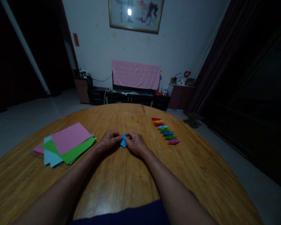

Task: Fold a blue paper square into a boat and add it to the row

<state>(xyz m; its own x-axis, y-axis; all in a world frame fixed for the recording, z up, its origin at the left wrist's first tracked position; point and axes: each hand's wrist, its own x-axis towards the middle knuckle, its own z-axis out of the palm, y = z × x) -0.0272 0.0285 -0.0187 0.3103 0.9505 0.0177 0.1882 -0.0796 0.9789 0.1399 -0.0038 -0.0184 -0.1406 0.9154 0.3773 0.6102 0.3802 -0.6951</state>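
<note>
A small piece of folded blue paper [123, 142] is pinched between my two hands over the middle of the round wooden table. My left hand [110, 139] has its thumb and fingers closed on the paper's left side. On the right side, my right hand [136, 142] grips it in the same way, fingers curled. The fingers cover part of the paper, so its full shape is hidden. Its lower end comes to a blunt point towards me.
Left of my hands lies a loose stack of coloured paper sheets [71, 137], pink on top. A slanting row of several small folded paper boats [169, 133] stands on the right of the wooden table [121, 181]. Beyond the table is a low black cabinet [131, 97].
</note>
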